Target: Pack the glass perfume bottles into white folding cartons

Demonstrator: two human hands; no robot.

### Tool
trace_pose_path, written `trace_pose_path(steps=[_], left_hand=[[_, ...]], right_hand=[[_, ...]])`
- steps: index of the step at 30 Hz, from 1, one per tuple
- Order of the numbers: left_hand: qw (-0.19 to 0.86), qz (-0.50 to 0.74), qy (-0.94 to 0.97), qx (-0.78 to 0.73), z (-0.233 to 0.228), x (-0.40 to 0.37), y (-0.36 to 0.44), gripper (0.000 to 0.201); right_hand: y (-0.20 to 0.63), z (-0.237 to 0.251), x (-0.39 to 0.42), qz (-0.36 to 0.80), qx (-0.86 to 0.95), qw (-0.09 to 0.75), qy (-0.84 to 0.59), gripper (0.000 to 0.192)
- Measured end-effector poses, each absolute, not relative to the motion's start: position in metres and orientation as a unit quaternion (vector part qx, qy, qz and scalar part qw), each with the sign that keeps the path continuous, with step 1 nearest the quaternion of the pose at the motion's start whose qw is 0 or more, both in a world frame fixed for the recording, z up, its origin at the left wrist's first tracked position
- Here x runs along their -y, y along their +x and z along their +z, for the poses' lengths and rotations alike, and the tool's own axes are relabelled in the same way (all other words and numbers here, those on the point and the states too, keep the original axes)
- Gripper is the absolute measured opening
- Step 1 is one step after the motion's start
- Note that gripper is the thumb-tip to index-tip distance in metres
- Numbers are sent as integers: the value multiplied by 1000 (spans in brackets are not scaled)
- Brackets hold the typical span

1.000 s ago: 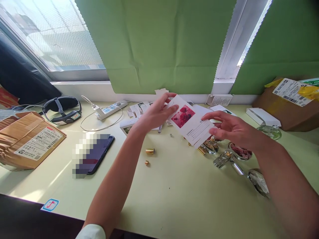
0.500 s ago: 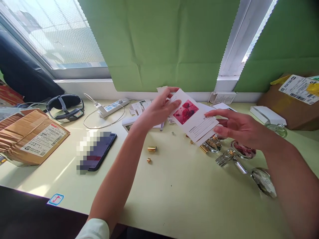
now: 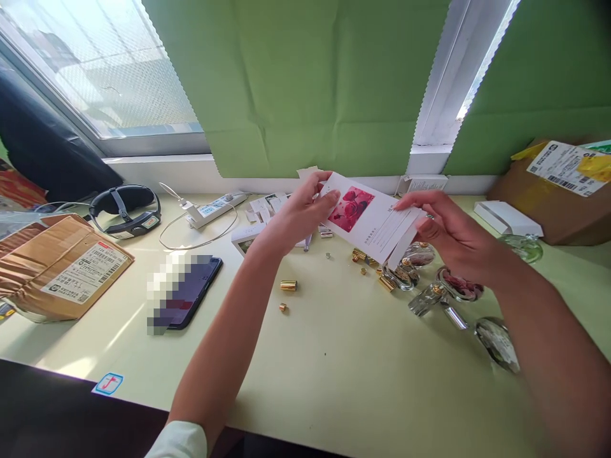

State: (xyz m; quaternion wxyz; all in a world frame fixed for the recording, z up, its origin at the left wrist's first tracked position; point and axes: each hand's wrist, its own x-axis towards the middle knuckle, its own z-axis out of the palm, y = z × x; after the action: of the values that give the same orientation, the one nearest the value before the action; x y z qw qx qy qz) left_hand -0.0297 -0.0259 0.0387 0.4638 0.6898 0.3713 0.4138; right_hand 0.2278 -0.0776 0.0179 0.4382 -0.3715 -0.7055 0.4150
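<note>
Above the table I hold a white paper box (image 3: 377,226) printed with red roses and text, tilted down to the right. My left hand (image 3: 305,213) grips its upper left end, thumb on the front beside the roses. At the other end, the thumb and fingers of my right hand (image 3: 453,232) are closed on the edge, where a loose flap (image 3: 405,245) sticks out. Below the box lie gold caps (image 3: 386,282) and a glass bottle (image 3: 403,273). Under my right forearm rest more glass bottles (image 3: 497,343) and a silver tube (image 3: 455,316).
A gold cylinder (image 3: 289,285) and a small copper-coloured piece (image 3: 283,308) lie mid-table. To the left are a phone (image 3: 198,296), a brown parcel (image 3: 71,267), a head strap device (image 3: 126,213) and a power strip (image 3: 217,210). A cardboard box (image 3: 554,203) stands back right.
The box has turned slightly, its right end rising a little, and the flap at that end stands out more. My right hand has shifted slightly up and left in the view.
</note>
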Motion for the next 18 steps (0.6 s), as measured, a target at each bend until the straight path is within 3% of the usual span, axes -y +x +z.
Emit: trace_pose_path(steps=[6, 12, 18], left_hand=[[471, 397, 700, -360, 38, 23, -36, 29], [476, 400, 702, -347, 37, 19, -38, 33], [448, 425, 680, -396, 38, 16, -39, 34]], right_hand=[[229, 12, 77, 469, 707, 381, -367, 19], [230, 10, 76, 450, 716, 354, -399, 15], [225, 16, 78, 464, 711, 354, -393, 26]])
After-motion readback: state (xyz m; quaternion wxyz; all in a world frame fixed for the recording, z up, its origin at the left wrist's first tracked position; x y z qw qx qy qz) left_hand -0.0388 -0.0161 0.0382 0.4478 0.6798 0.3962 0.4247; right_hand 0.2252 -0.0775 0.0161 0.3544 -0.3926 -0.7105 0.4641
